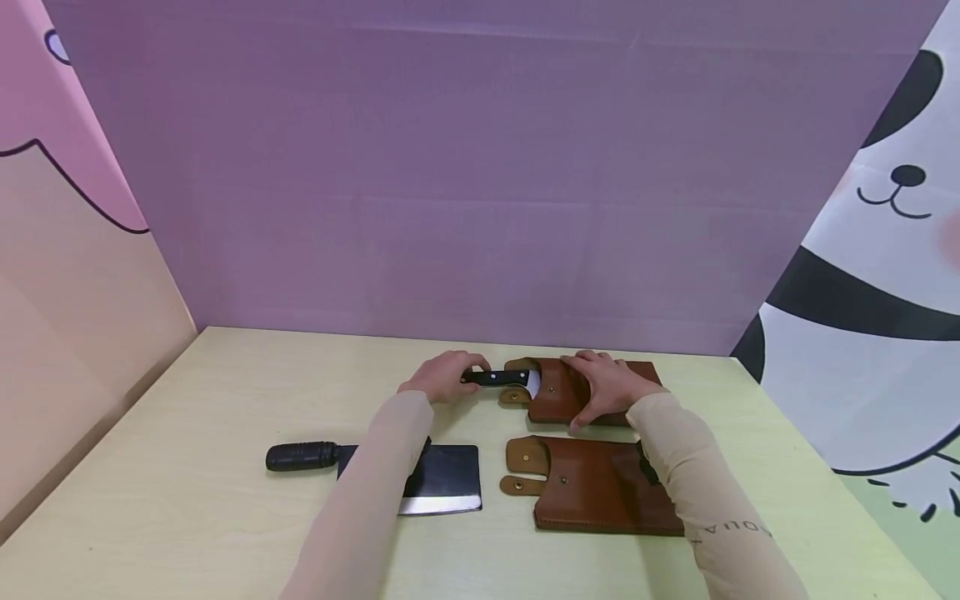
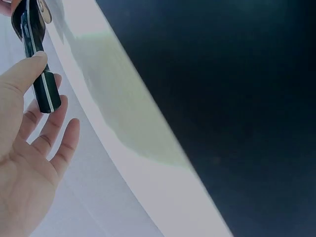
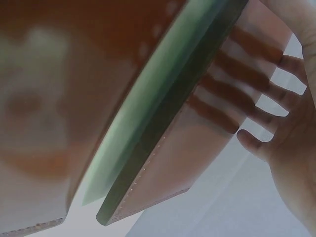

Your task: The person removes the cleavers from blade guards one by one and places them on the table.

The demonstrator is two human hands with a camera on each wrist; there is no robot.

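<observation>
My left hand (image 1: 447, 377) pinches the black riveted handle of a knife (image 1: 504, 378) between thumb and fingers. Most of the knife's blade is hidden inside a brown leather sheath (image 1: 546, 408), with a bit of shiny metal showing at the mouth. Across that sheath spans my right hand (image 1: 613, 385), holding it with the thumb at the near edge and the fingers at the far edge. In the left wrist view the knife handle (image 2: 47, 91) lies under the thumb, its butt end sticking out past the fingers.
A cleaver (image 1: 442, 475) with a dark blade and ridged black handle lies under my left forearm. Nearer me, a second brown sheath (image 1: 592, 487) lies with its straps unfastened, partly under my right sleeve. A purple panel (image 1: 480, 208) stands behind the pale table (image 1: 225, 392).
</observation>
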